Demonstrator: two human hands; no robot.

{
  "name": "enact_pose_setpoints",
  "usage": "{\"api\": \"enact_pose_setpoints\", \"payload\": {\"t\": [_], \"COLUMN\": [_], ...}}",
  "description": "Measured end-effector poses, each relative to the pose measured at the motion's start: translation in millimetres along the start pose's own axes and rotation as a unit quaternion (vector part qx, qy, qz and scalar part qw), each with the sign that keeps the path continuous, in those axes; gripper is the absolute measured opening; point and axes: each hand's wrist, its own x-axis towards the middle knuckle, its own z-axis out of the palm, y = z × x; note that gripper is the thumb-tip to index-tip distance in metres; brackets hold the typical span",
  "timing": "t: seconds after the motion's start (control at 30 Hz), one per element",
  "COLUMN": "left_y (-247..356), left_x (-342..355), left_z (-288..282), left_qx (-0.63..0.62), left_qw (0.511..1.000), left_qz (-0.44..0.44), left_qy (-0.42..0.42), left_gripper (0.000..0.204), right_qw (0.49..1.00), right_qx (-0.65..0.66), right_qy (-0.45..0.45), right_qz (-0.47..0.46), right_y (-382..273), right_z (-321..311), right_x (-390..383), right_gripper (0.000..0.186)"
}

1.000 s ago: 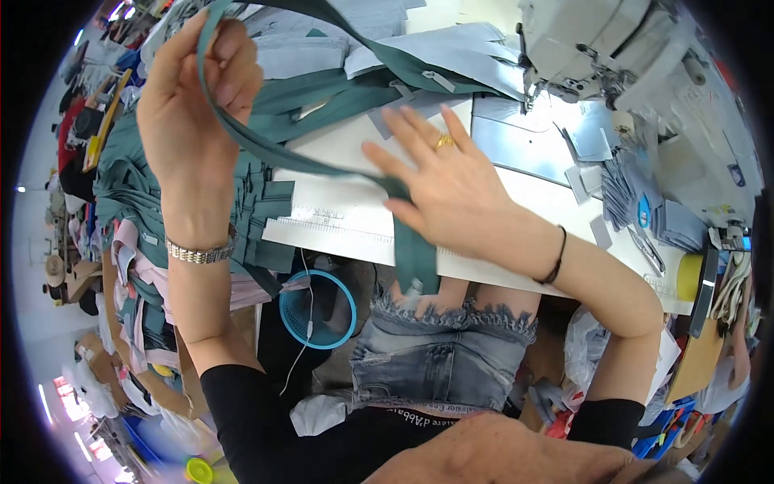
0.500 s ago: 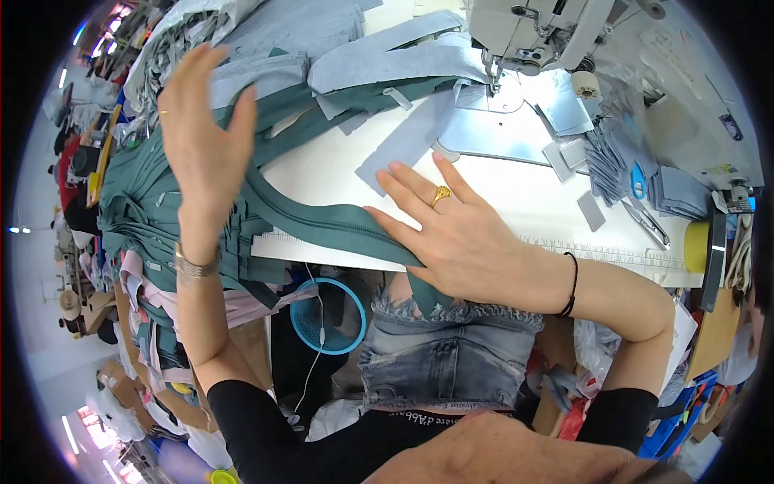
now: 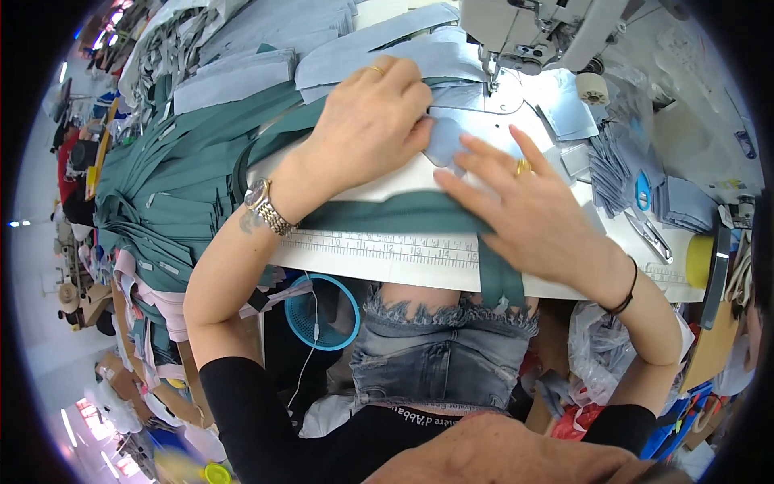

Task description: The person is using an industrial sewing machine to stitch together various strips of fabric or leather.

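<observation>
My left hand (image 3: 371,121) is closed, thumb against curled fingers, at the edge of a small grey-blue fabric piece (image 3: 443,143) in front of the sewing machine. My right hand (image 3: 528,206) is slightly blurred, its fingers apart; the fingertips reach the right side of that piece. A green fabric strip (image 3: 379,214) runs across the table edge beneath both hands, and its end (image 3: 501,278) hangs down over my lap. The sewing machine's presser foot (image 3: 492,81) stands just beyond the hands.
Green garment pieces (image 3: 153,202) heap at the left, with grey-blue panels (image 3: 242,77) behind. A ruler (image 3: 403,252) lines the front edge. Blue-handled snips (image 3: 642,189), a metal cutter (image 3: 649,238) and stacked grey pieces (image 3: 684,203) lie right. Below is a blue basket (image 3: 322,315).
My left hand has come down from the upper left to the grey-blue piece and closed on its edge. My right hand moved rightward, and the green strip now lies straighter, farther right.
</observation>
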Motion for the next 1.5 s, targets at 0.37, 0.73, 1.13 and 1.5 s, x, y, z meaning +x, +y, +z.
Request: {"api": "enact_pose_setpoints", "payload": {"t": [0.37, 0.73, 1.13, 1.5], "left_y": [51, -21, 22, -5], "left_x": [-11, -62, -14, 34], "left_z": [-30, -85, -30, 19], "left_qx": [-0.032, 0.280, -0.234, 0.037], "left_qw": [0.996, 0.952, 0.964, 0.993], "left_qz": [-0.012, -0.092, -0.126, 0.091], "left_qy": [-0.086, -0.078, -0.008, 0.067], "left_gripper": [0.024, 0.029, 0.006, 0.017], "right_qw": [0.989, 0.995, 0.996, 0.993], "right_qx": [0.044, 0.024, 0.070, 0.062], "right_qy": [0.137, 0.072, 0.050, 0.083], "right_qz": [0.029, 0.057, 0.021, 0.057], "right_y": [18, 14, 46, 48], "right_z": [24, 19, 3, 9], "right_x": [5, -2, -4, -2], "right_gripper": [0.038, 0.041, 0.061, 0.043]}}
